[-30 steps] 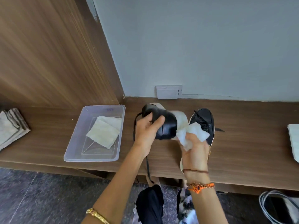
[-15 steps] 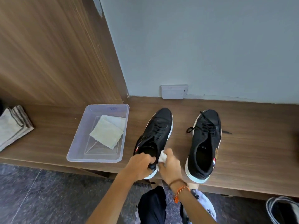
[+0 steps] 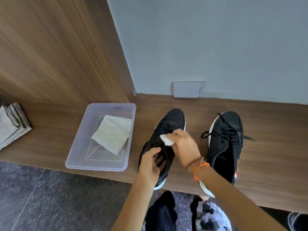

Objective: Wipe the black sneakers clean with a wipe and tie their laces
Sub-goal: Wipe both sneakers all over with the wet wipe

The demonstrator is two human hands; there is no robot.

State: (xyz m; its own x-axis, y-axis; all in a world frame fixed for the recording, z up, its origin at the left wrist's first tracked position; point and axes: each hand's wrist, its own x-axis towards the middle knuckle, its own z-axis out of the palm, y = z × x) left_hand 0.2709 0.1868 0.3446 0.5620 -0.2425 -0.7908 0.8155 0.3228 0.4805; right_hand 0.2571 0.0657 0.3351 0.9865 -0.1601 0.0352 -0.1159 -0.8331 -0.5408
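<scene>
Both hands at work on one sneaker [image 3: 168, 130]: left hand [image 3: 150, 165] clamped on the collar near the heel, fingers hooked inside the opening; right hand [image 3: 182, 146] pinched shut on a crumpled white wipe [image 3: 166, 140], pressed to the lace area just ahead of the left hand. Sitting sole-down on the wooden bench [image 3: 273, 157], toe pointing away.

Best done by keeping the heel pinned firm so nothing slides, then drawing the wipe in long strokes from tongue to toe, turning to a fresh face once soiled. Worth a pass along the white sole edge too. Laces look loose under the wipe, so easily snagged; light pressure there.

Right of the right hand, near it: second sneaker [image 3: 225, 144], laces untied and trailing. Left of the left hand: clear tub [image 3: 75, 154] holding a folded cloth [image 3: 111, 133].
</scene>
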